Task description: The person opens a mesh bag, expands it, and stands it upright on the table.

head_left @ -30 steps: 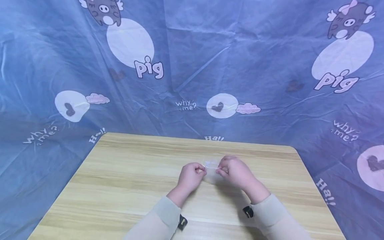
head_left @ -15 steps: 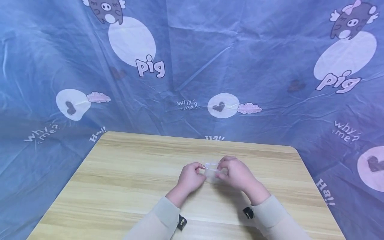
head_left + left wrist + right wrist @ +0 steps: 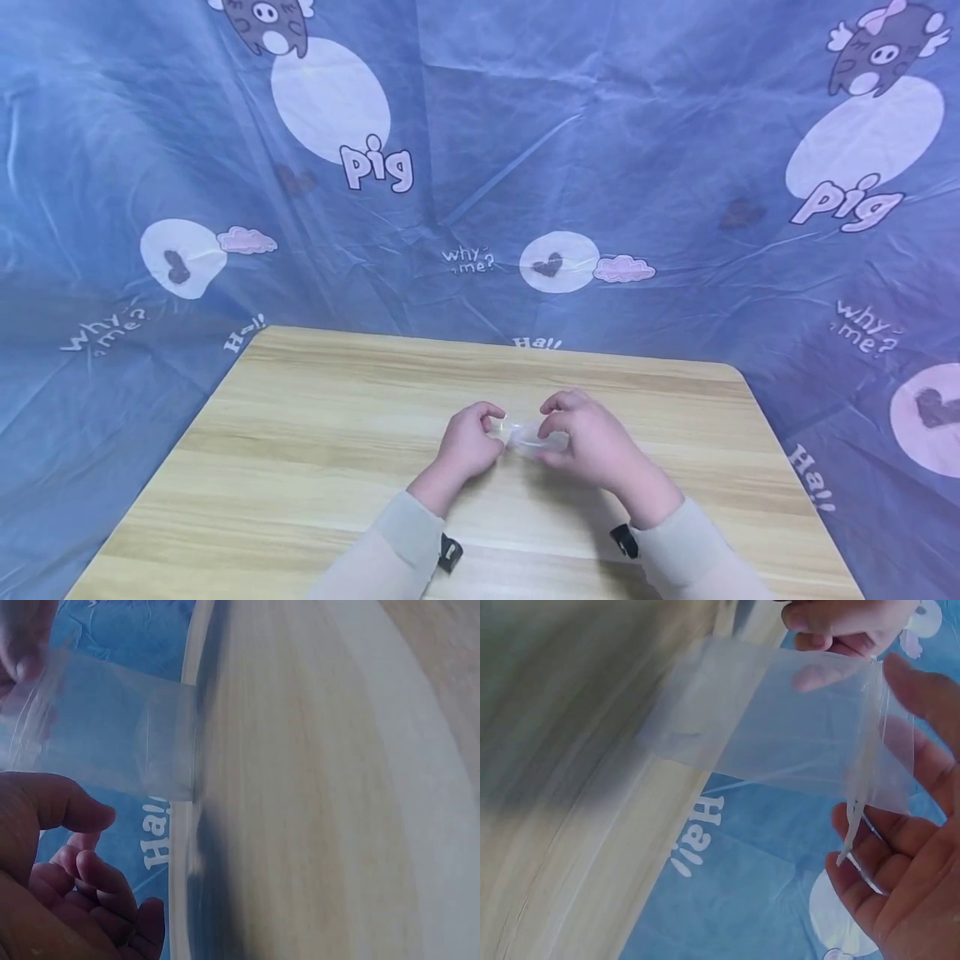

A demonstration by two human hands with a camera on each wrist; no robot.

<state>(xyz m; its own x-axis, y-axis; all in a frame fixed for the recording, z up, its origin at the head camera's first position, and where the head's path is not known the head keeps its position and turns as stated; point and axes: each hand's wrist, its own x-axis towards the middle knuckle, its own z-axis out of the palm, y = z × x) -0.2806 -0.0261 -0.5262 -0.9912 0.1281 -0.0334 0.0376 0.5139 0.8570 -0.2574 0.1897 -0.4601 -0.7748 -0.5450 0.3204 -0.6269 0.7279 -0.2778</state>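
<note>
A small translucent drawstring bag [image 3: 528,435] is between my two hands, low over the wooden table. Its mouth, with a white cord [image 3: 853,836], lies toward my hands in the right wrist view, and its flat bottom [image 3: 172,742] points at the tabletop in the left wrist view. My left hand [image 3: 468,442] grips the mouth's left corner, thumb and index finger bent around it. On the other side my right hand [image 3: 588,437] holds the mouth between thumb and fingers, one finger showing through the film. A loop of the cord lies across its lower fingers. The bag looks flat.
The pale wooden table [image 3: 300,450] has rounded far corners. A blue printed cloth [image 3: 480,167] hangs behind and on both sides of it. Each sleeve cuff carries a black strap buckle [image 3: 450,552].
The bag's mouth has dropped and tilted, its rim now lower between the hands. My left hand has shifted slightly left, and the right hand's fingers have spread from its thumb.
</note>
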